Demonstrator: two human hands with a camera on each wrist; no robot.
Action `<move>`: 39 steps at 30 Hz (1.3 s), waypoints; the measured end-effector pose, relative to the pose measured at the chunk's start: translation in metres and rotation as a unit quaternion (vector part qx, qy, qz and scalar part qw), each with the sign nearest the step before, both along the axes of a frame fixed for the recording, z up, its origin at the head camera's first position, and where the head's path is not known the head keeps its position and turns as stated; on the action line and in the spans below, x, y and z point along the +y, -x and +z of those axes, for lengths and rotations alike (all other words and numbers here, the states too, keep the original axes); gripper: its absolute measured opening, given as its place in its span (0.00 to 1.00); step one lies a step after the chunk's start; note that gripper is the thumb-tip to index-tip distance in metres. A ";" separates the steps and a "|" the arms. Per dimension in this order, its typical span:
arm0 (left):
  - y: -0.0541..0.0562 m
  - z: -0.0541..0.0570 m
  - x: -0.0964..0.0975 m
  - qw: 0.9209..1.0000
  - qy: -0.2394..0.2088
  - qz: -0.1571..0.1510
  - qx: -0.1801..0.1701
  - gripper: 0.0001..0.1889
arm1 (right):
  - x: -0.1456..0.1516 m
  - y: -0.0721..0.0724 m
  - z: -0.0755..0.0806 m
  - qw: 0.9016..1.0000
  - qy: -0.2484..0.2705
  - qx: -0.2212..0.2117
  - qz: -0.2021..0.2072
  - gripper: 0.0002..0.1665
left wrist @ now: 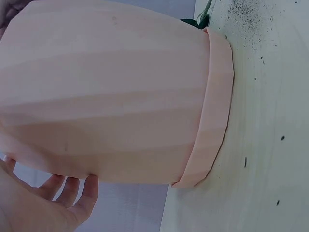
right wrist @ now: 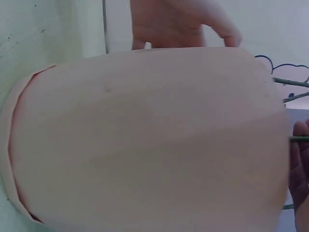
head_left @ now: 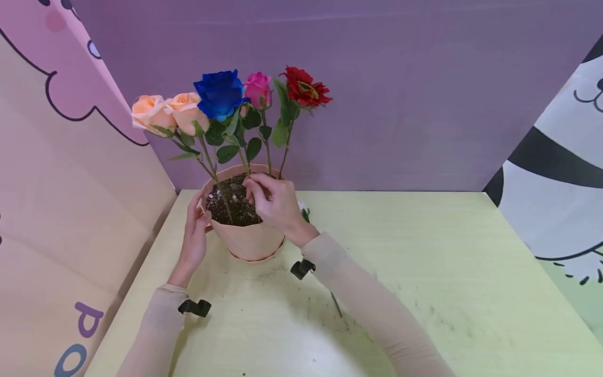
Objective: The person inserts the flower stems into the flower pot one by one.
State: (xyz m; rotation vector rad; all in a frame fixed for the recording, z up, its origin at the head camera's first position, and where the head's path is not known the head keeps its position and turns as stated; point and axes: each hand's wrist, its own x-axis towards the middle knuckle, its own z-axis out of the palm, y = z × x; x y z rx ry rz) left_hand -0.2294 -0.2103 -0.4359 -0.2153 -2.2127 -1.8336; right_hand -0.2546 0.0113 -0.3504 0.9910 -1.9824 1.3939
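In the head view a pale peach flower pot filled with dark soil stands at the table's back left. My left hand holds its left side, thumb at the rim and bent fingers against the wall. Above the soil my right hand pinches a thin stem below the blue rose; the right wrist view shows a green stem at those fingers. Two peach roses lean left, while a pink rose and a red flower rise at the back right.
A white flower lies on the table beside the pot, mostly hidden by my right arm; a green stem end shows below the sleeve. Soil crumbs are scattered in front. Printed panels enclose the back and sides.
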 end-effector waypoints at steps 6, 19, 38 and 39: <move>0.002 -0.001 -0.001 1.000 -0.007 0.001 -0.003 0.30 | -0.004 0.004 -0.012 0.999 0.036 -0.017 0.015 0.10; 0.000 -0.004 -0.004 1.000 -0.006 -0.019 -0.016 0.31 | 0.001 -0.002 -0.026 0.999 0.043 -0.012 -0.018 0.13; 0.003 -0.001 -0.005 1.000 0.001 -0.011 -0.013 0.31 | 0.021 0.003 0.008 0.993 0.113 0.016 -0.039 0.12; 0.003 -0.001 -0.005 1.000 0.002 -0.010 -0.013 0.31 | 0.023 0.006 0.013 0.993 0.106 0.025 -0.052 0.12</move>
